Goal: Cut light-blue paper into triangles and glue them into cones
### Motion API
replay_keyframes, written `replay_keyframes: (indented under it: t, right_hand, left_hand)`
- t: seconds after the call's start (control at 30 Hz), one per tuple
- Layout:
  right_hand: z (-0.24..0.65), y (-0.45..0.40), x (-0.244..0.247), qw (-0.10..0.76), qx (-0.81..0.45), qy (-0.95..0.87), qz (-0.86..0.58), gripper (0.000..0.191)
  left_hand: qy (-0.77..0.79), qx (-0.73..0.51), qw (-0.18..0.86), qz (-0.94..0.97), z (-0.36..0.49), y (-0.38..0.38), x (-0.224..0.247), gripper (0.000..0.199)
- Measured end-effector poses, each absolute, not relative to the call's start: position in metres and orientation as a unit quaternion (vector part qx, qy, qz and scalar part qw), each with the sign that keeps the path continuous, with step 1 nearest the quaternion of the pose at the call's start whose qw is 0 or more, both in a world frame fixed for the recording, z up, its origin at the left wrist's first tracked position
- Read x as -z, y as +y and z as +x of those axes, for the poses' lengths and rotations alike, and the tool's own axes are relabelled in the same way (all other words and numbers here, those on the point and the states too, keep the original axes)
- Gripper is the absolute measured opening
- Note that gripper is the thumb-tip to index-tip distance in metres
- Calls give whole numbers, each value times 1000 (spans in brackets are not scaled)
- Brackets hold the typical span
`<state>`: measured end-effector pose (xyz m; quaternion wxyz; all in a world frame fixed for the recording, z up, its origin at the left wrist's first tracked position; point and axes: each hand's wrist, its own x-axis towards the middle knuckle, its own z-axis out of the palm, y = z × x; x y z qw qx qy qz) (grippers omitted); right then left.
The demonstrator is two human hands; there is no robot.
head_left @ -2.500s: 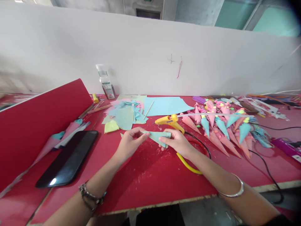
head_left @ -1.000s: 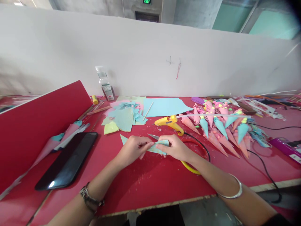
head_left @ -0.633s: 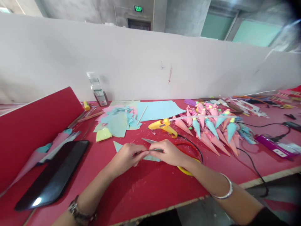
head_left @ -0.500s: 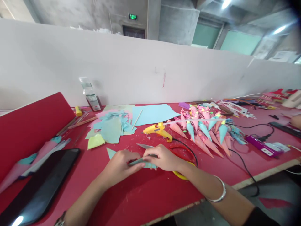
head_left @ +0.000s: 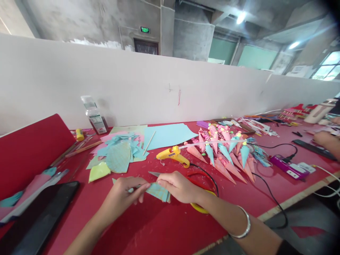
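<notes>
Between my hands lies a small folded piece of light blue paper [head_left: 158, 191] with faint lines on it, above the red table. My left hand [head_left: 127, 193] pinches its left end between thumb and fingers. At its right end, my right hand [head_left: 178, 186] is closed on the paper. Scissors [head_left: 201, 209] with red and yellow handles lie beneath my right hand and wrist, a blade pointing out to the left. Just beyond my hands rests a yellow glue gun [head_left: 173, 155] with a long clear stick in its back.
Blue paper pieces [head_left: 119, 156] and a yellow-green piece [head_left: 99, 172] lie at the left, near a bottle [head_left: 95, 117] and a black tray [head_left: 42, 216]. Pink and blue cones [head_left: 224, 152] are piled at the right, beside a purple power strip [head_left: 289, 167]. A person's hand [head_left: 328, 141] shows far right.
The view has tilted up and shifted slightly to the right. My left hand has moved away from my right, and more of the folded paper shows between them.
</notes>
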<state>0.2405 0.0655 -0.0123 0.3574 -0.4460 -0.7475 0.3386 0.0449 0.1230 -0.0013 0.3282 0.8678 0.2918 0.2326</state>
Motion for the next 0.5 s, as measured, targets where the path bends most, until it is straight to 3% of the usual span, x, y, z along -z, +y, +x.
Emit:
replay_keyframes:
  t: [0.23,0.37,0.5]
  right_hand:
    - [242,67,11,365,-342,-736,-457,27]
    - [243,69,9,376,-338,-725,-468,25]
    - [244,71,11,372,-321,-728,-479,25]
  left_hand:
    - [328,-254,412,811,41,129,3,30]
    - [387,-335,427,745,47,131,8,26]
    - [454,-377,433,681,50,135,12,34]
